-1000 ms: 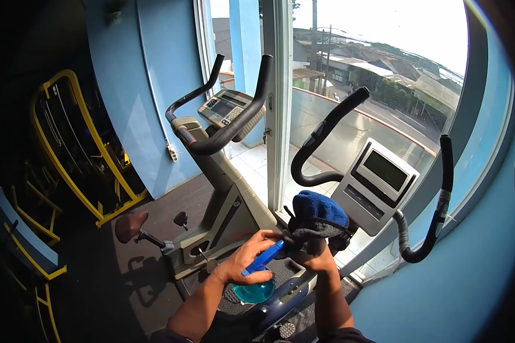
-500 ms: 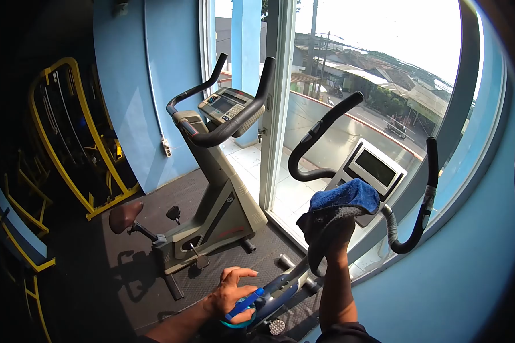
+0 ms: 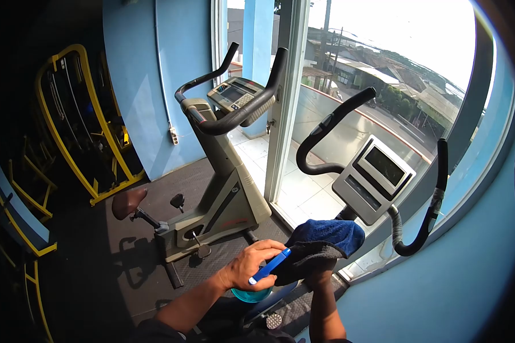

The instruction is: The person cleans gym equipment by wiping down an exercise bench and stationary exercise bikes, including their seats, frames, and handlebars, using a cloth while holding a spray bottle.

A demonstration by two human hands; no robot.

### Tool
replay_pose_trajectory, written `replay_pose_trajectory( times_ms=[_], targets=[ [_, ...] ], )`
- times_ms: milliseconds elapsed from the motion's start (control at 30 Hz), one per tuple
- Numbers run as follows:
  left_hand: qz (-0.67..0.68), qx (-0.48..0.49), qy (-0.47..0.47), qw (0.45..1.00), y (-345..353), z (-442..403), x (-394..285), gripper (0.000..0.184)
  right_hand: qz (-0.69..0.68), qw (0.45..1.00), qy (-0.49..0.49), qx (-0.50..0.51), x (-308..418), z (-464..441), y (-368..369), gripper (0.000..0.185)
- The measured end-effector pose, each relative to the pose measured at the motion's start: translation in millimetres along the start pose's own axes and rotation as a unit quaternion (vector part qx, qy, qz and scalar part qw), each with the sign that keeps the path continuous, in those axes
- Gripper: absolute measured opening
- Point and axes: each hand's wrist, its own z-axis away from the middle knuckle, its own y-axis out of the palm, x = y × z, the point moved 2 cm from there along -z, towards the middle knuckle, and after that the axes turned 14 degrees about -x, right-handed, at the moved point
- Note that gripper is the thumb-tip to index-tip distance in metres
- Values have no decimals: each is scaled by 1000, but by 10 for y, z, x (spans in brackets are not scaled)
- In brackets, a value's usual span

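Observation:
My left hand (image 3: 247, 267) is closed around a spray bottle (image 3: 270, 266) with a blue spray head and a teal body. Draped over my right hand (image 3: 321, 273) is a blue and dark grey cloth (image 3: 329, 237), which hides most of the fingers gripping it. The spray head points at the cloth's grey side, very close to it; whether they touch I cannot tell. Just beyond the cloth is the grey console (image 3: 374, 180) of an exercise bike, with its screen and a curved black handlebar (image 3: 328, 128) on the left.
A second exercise bike (image 3: 223, 188) with a brown saddle (image 3: 129, 203) stands on the dark floor to the left. Yellow-framed gym machines (image 3: 88, 126) are farther left. Behind the bikes are a glass door and a large window (image 3: 383, 68); a blue wall (image 3: 440, 286) rises at right.
My right hand has drawn the cloth down and left, away from the console, which is now uncovered. My left hand has brought the spray bottle slightly up and right, beside the cloth.

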Motion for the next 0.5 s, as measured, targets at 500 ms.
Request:
replay_pose_trajectory(
  times_ms=[500],
  targets=[
    [112,197,-47,973,216,-172,-420,47,-207,959,158,-110,-1085,-15,267,44]
  ],
)
